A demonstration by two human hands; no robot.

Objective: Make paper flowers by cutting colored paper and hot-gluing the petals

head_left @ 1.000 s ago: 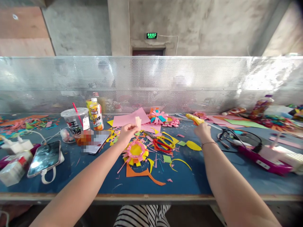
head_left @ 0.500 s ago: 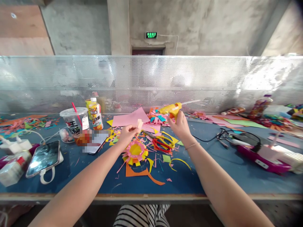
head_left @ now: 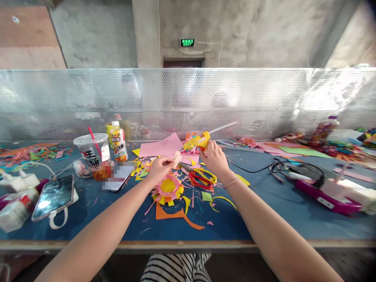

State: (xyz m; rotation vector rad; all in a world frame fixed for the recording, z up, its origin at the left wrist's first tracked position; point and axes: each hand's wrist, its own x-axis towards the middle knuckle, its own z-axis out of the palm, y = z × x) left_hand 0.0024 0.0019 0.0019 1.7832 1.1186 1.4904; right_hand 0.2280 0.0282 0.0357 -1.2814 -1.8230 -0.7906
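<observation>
My left hand [head_left: 160,169] pinches a small pale piece [head_left: 177,158], which looks like folded paper or card. In my right hand [head_left: 215,156] is a yellow hot glue gun [head_left: 197,141], its nozzle pointing left toward that piece and a clear glue stick [head_left: 223,127] sticking out behind. The nozzle and the pale piece are close but apart. Just below my left hand lies a pink and yellow paper flower [head_left: 168,187] with fringed edges. Between my forearms rest scissors [head_left: 202,178] with red and yellow handles. A pink paper sheet [head_left: 160,145] lies behind my left hand.
Left of my arms stand a plastic cup [head_left: 93,154] with a straw, a drink bottle [head_left: 119,141] and a phone [head_left: 54,197]. To the right lie a purple power strip [head_left: 326,197] and black cables [head_left: 274,168]. Paper scraps [head_left: 169,213] litter the table; a perforated metal screen [head_left: 188,102] stands behind.
My right hand has moved left and slightly down, carrying the glue gun closer to the pale piece. My left hand has shifted slightly right with that piece still pinched.
</observation>
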